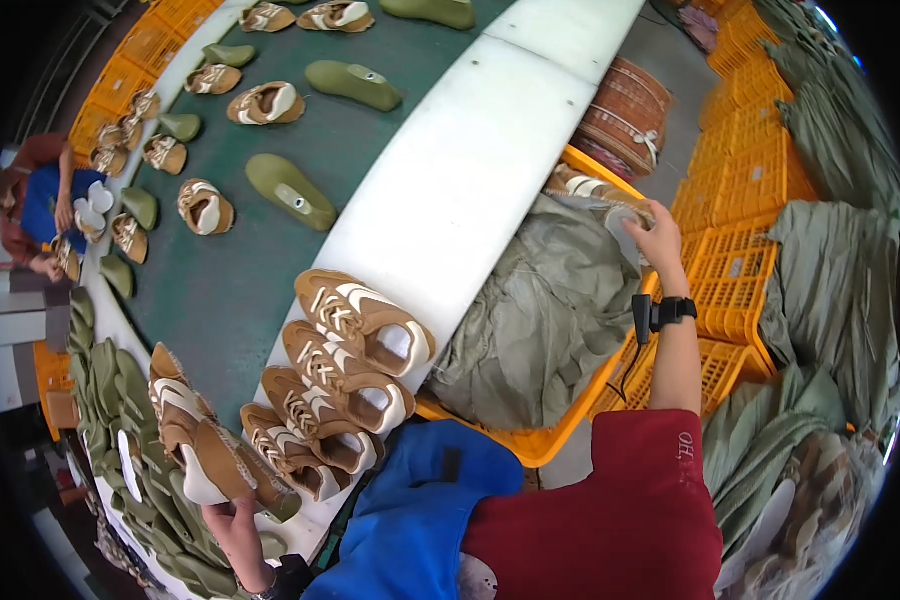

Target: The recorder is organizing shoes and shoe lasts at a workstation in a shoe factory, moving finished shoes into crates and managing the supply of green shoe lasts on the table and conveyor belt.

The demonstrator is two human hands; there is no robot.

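My left hand [236, 535] is closed on the heel end of a brown shoe upper [200, 435] with white trim and a frayed lower edge, tilted at the table's near left. Out to the right, my right hand [655, 240] pinches the pale heel of another brown shoe upper [578, 186] at the far end of a yellow crate [555, 440]. Grey-green cloth [545, 310] fills much of that crate and partly hides this upper. Between my hands, several laced brown shoe uppers [355, 320] stand in a row on the white table edge [460, 190].
Green shoe lasts [290, 190] and more uppers [267, 103] lie spread over the green surface [220, 290]. A pile of lasts [110, 400] is at the left. Across from me a person [40, 205] handles shoes. Stacked yellow crates [735, 260] with draped cloth stand at the right.
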